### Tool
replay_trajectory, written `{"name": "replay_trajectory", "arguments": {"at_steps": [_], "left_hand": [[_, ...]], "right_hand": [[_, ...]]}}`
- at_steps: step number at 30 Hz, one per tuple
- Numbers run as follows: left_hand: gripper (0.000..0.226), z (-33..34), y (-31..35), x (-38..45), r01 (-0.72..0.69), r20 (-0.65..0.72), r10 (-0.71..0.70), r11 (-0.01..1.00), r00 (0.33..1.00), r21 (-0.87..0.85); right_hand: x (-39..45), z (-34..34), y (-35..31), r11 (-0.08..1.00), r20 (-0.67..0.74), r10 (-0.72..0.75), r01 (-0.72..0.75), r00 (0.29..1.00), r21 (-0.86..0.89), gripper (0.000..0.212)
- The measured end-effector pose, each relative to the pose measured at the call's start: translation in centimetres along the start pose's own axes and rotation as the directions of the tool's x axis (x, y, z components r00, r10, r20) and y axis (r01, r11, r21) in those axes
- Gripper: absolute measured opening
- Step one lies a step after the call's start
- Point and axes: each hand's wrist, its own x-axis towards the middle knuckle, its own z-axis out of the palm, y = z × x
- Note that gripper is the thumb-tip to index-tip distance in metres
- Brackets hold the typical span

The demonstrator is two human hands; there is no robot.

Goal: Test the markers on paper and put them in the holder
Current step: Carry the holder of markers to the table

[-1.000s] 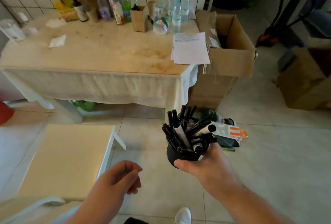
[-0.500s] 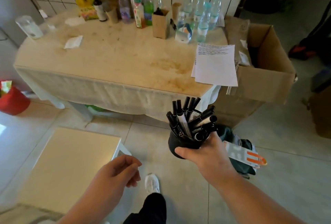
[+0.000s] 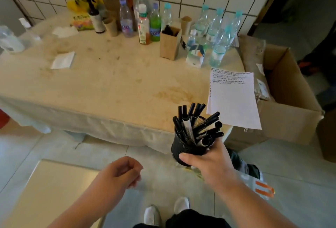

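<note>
— While that holder is crammed this full, I'd watch it. See the black mesh cup? The right hand has its thumb and fingers wrapped round the lower part, carried in the air just short of the table edge.

— And the markers?

— All standing in it, caps up, fanned out. Several lean hard to the right, over the rim. If the cup tips that way as it's set down, I'd guess those go first, onto the floor.

— What about the other hand?

— The left hand hangs lower, to the left, fingers loosely curled, holding nothing. It's near the cup but not steadying it.

— Where's the paper?

— At the table's right corner, some scribbled lines at the top. Its near edge juts past the tabletop, over a gap beside the cardboard box. Press a marker down there and the sheet could slide or fold off.

— Anything else in the way?

— Water bottles and a small brown carton further back, well apart from the paper. The stained middle of the cloth looks the safer landing spot.
</note>
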Motion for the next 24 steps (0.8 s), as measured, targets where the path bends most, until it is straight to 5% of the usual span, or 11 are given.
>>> {"name": "replay_trajectory", "arguments": {"at_steps": [12,24], "left_hand": [[0.011,-1.6,7.4,12.0,0.116,-0.033,-0.116,0.993,0.993,0.002],[0.010,-8.3,9.5,18.9,0.226,-0.110,-0.227,0.974,0.968,-0.025]], "right_hand": [[17.0,0.3,-3.7,0.999,0.078,-0.037,0.036,0.996,0.013,0.056],[29.2,7.9,-5.5,1.000,0.230,0.012,-0.008,0.973,-0.020,0.065]]}}
